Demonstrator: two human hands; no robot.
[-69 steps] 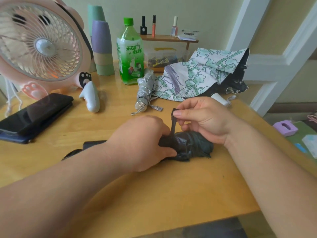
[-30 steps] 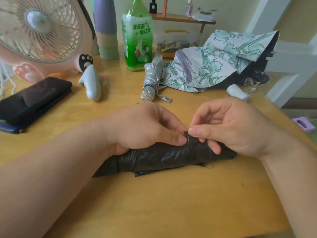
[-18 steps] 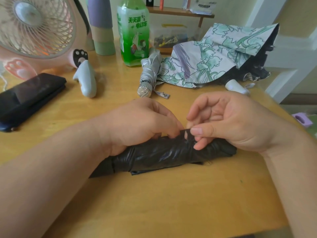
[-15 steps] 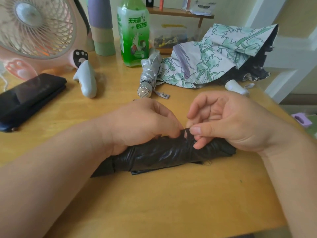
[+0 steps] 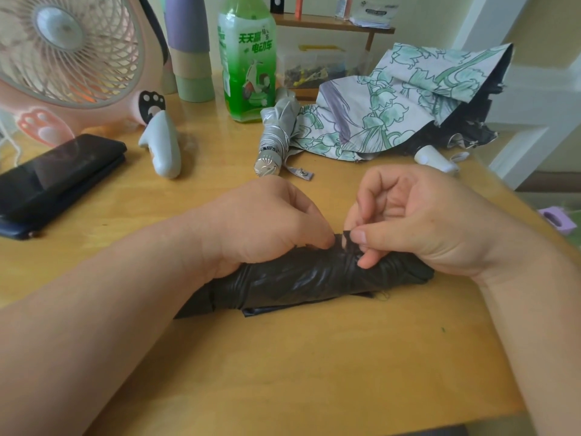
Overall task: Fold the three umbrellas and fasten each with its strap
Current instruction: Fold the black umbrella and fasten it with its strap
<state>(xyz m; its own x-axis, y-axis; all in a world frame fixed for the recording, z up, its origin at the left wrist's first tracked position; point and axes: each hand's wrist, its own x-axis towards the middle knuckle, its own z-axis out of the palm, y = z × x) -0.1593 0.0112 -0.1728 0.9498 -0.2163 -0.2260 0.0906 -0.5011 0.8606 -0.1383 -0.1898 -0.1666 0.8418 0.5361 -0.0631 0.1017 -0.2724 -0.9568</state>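
A rolled black umbrella [image 5: 301, 278] lies across the middle of the wooden table [image 5: 314, 357]. My left hand [image 5: 267, 221] grips its roll from above, fingertips at the strap. My right hand [image 5: 408, 215] pinches the end of the black strap [image 5: 347, 239] between thumb and forefinger on top of the roll. Behind them lies a silver folded umbrella [image 5: 276, 133] with its strap hanging loose. To its right a floral green-and-white umbrella [image 5: 393, 99] lies partly open, with its white handle [image 5: 435, 158] at the table's right edge.
A pink desk fan [image 5: 66, 55] stands at the back left, a black phone [image 5: 56, 174] in front of it. A white handheld device [image 5: 163, 146], stacked cups [image 5: 190, 48] and a green bottle [image 5: 248, 58] are at the back. The table's front edge is near.
The strap, held up above the roll 2.3 s ago, now lies down on the umbrella under my right thumb. The roll sits more to the right; both hands have barely moved in the last second.
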